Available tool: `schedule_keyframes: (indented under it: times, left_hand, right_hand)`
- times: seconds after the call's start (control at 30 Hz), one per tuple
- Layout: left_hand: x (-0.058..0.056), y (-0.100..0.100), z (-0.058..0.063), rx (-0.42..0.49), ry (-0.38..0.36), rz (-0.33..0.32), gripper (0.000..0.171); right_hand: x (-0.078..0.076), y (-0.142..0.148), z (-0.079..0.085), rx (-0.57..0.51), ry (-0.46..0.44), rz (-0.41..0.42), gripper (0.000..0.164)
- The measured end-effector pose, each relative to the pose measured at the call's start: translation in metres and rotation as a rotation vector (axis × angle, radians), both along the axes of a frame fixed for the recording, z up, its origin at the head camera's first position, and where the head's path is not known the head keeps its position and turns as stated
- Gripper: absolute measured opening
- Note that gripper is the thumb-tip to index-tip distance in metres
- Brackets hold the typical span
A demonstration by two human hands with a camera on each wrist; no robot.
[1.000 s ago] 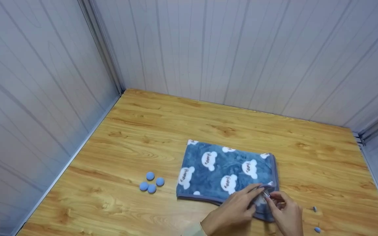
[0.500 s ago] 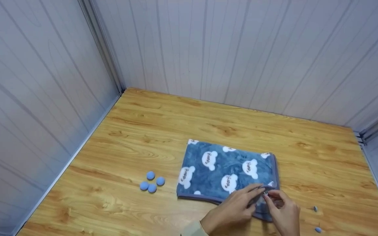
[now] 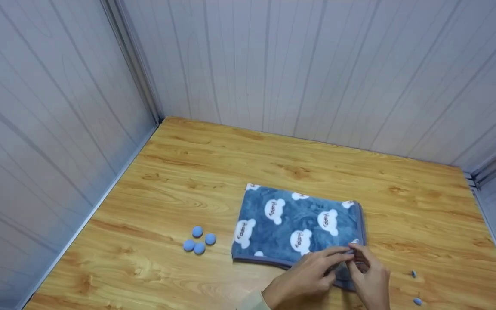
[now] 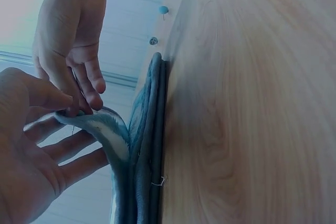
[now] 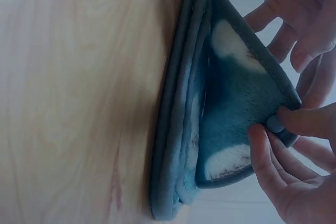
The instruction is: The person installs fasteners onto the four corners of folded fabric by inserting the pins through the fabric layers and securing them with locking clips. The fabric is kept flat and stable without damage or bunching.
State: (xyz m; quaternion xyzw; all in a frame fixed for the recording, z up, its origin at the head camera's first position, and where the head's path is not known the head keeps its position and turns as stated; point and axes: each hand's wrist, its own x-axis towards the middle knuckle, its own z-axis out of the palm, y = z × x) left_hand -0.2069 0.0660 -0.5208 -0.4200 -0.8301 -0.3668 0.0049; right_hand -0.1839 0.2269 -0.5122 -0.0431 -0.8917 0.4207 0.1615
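Note:
A folded blue fleece blanket [image 3: 299,219] with white bear heads lies on the table. Its near right corner is lifted off the layers beneath. My left hand [image 3: 306,271] pinches that corner's edge between thumb and forefinger, other fingers spread behind it in the left wrist view. From the other side my right hand [image 3: 372,273] pinches a small round blue button-like fastener [image 5: 274,124] against the corner, as the right wrist view shows. A thin pin [image 4: 73,130] sticks out below the corner in the left wrist view. Fingers cover most of the corner from above.
Several round blue caps [image 3: 199,248] lie left of the blanket on the wooden table [image 3: 179,172]. Two small blue pieces, one a blue-headed pin [image 4: 164,10], lie to its right. Pale panel walls [image 3: 299,64] bound the table at back and sides.
My right hand has shifted slightly left and its fingers have closed in against my left fingertips at the corner. The small shiny piece seen earlier between the right fingers is now hidden from above.

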Motion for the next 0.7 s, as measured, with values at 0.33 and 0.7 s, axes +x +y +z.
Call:
schedule_keyframes:
  times: [0.33,0.7]
  left_hand:
    - [0.011,-0.028,0.01,0.044,0.014,0.118,0.039]
    - [0.006,-0.108,0.021,0.042,-0.104,0.542,0.025]
  right_hand:
    - [0.001,0.0,-0.004,-0.084,-0.034,-0.036,0.021]
    - [0.003,0.001,-0.005,-0.151,-0.026,-0.041,0.022]
